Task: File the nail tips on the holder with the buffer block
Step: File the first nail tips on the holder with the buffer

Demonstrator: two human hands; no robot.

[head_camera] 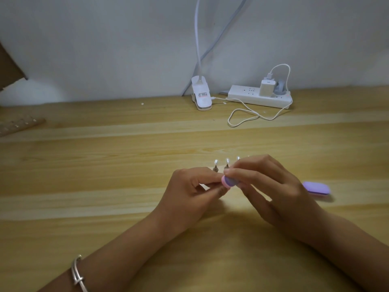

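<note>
**Filing nail tips on counter**

Clasped in right grip by its sides: small buffer block, light, likely foam-soft. Left grip pinching at block's nine o'clock end, contents unclear. Thin, brittle-looking nail tips upright at block's twelve o'clock.

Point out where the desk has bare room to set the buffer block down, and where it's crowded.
Bare: the wide desk band between the clip lamp and the left hand, and the near-left corner by the bracelet. Crowded: at the right hand, with the nail tips, buffer block and spare purple block; the back right, with power strip and cable loop.
</note>
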